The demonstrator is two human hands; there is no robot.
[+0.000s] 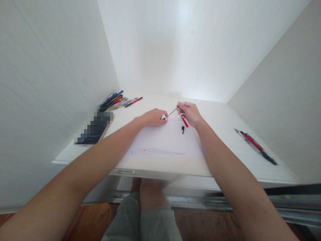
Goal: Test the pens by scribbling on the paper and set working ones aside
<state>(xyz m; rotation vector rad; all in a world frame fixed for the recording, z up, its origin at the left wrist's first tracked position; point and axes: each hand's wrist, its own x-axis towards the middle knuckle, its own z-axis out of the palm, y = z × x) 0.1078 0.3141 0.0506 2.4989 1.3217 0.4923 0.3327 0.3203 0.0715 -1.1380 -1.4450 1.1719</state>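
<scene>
My right hand [190, 113] pinches the upper end of a thin dark stick, which looks like a pen refill [173, 111]. It slants down to the left, toward the fingertips of my left hand [155, 117]. Those fingers are closed in a pinch at its lower end, and a small black piece [163, 118] shows among them. What else they grip is hidden. Under both hands lies a white sheet of paper [163, 139] with rows of small dark and red marks along its near side. Below my right hand are a red pen part [185, 122] and a black pen cap [183, 130].
A pile of pens [112, 102] lies at the back left, with a red pen [133, 102] beside it. Several pens [255, 145] rest at the right. A dark-screened device [94, 129], partly pixelated, is at the left. White walls [170, 50] enclose the desk [213, 134].
</scene>
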